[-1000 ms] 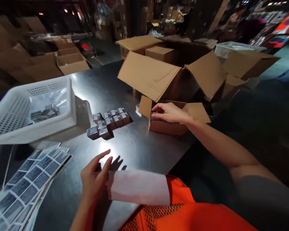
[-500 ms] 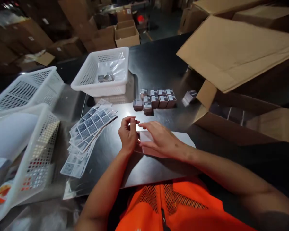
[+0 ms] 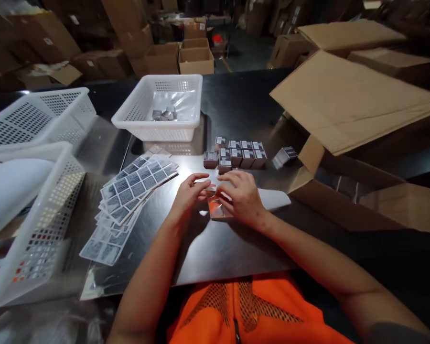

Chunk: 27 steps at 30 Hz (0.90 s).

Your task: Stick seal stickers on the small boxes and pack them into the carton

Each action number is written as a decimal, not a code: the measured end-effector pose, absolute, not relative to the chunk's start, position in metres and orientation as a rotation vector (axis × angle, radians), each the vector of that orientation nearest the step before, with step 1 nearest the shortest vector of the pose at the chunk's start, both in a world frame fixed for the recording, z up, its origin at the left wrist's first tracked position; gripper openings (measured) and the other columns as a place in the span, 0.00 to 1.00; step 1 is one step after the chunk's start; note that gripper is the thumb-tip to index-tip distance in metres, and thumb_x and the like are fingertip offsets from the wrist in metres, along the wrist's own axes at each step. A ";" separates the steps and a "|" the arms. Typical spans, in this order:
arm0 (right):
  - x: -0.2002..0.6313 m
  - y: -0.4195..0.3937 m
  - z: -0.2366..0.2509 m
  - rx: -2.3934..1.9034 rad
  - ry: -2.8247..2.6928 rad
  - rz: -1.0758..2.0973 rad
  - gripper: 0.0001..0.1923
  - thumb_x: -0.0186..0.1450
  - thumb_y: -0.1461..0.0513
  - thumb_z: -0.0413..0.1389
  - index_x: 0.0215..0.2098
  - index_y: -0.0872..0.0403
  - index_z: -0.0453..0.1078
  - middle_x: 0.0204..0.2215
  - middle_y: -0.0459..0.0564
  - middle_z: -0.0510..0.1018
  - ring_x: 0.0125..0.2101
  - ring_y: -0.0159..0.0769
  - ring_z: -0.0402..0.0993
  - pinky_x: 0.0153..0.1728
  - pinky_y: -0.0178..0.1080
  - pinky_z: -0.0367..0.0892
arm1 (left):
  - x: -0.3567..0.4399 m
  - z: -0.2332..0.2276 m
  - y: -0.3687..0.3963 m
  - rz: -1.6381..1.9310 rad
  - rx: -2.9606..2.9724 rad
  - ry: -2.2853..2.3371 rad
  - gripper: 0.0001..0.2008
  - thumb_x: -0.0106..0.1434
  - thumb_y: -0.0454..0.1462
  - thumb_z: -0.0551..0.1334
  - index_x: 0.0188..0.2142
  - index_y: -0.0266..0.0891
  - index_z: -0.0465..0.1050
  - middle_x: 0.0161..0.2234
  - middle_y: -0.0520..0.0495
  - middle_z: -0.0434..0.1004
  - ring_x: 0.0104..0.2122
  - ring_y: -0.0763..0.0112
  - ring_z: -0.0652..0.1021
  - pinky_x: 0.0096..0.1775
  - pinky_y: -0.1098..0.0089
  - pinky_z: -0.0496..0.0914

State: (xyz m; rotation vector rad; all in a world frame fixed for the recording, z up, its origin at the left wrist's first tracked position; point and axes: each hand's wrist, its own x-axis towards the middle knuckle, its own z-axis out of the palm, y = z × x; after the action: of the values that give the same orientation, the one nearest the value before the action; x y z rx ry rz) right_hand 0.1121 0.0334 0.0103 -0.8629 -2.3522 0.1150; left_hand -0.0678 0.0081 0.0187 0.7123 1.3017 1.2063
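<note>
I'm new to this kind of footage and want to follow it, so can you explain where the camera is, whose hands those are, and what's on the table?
There is no machine here: a person works with bare hands, and a camera worn on their head looks forward and down. The left hand and right hand meet over the metal table. Between them is a small shiny item, partly hidden by fingers; I can't tell what it is or which hand grips it.

Beyond the hands stands a cluster of small boxes. To the left lie printed sheets, with a white basket behind them. An open cardboard carton is on the right.
</note>
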 end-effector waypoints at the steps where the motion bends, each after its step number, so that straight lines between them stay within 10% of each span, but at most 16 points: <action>1: 0.112 0.034 0.006 -0.794 -2.366 0.062 0.06 0.71 0.63 0.58 0.36 0.51 0.77 0.48 0.57 0.83 0.50 0.53 0.75 0.51 0.55 0.64 | -0.069 0.017 0.008 1.193 0.698 1.289 0.26 0.46 0.42 0.75 0.44 0.38 0.75 0.31 0.45 0.84 0.25 0.70 0.80 0.29 0.71 0.71; 7: 0.123 0.023 0.010 -0.275 -2.405 -0.019 0.08 0.72 0.65 0.57 0.35 0.49 0.75 0.36 0.44 0.84 0.44 0.37 0.75 0.49 0.43 0.63 | -0.073 0.010 0.010 1.135 0.686 1.230 0.31 0.37 0.31 0.76 0.44 0.37 0.75 0.30 0.47 0.83 0.26 0.72 0.79 0.29 0.73 0.70; 18: 0.125 0.022 0.017 -0.049 -2.468 -0.244 0.10 0.72 0.66 0.56 0.35 0.47 0.75 0.34 0.44 0.84 0.39 0.35 0.78 0.41 0.43 0.68 | -0.078 0.015 0.005 0.775 1.035 1.199 0.27 0.47 0.40 0.72 0.49 0.35 0.81 0.24 0.51 0.75 0.22 0.73 0.72 0.27 0.72 0.66; 23: 0.133 0.022 0.028 -0.130 -2.250 0.059 0.04 0.71 0.62 0.59 0.44 0.48 0.72 0.37 0.45 0.83 0.42 0.38 0.77 0.45 0.43 0.71 | -0.085 0.004 0.010 0.729 1.331 1.514 0.10 0.47 0.36 0.63 0.30 0.40 0.82 0.24 0.48 0.77 0.25 0.68 0.73 0.28 0.70 0.63; 27: 0.135 0.079 0.022 -0.713 -2.186 0.031 0.32 0.67 0.58 0.63 0.66 0.50 0.60 0.56 0.60 0.78 0.57 0.51 0.73 0.57 0.55 0.68 | -0.078 0.009 0.010 0.793 1.515 1.708 0.07 0.48 0.35 0.59 0.17 0.42 0.75 0.24 0.45 0.76 0.29 0.64 0.72 0.33 0.67 0.63</action>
State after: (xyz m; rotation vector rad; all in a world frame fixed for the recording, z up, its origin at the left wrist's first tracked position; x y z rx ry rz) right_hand 0.1348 0.0787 0.0219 -0.7130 -2.1864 0.0311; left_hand -0.0777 0.0102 0.0089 1.5149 1.7084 0.7933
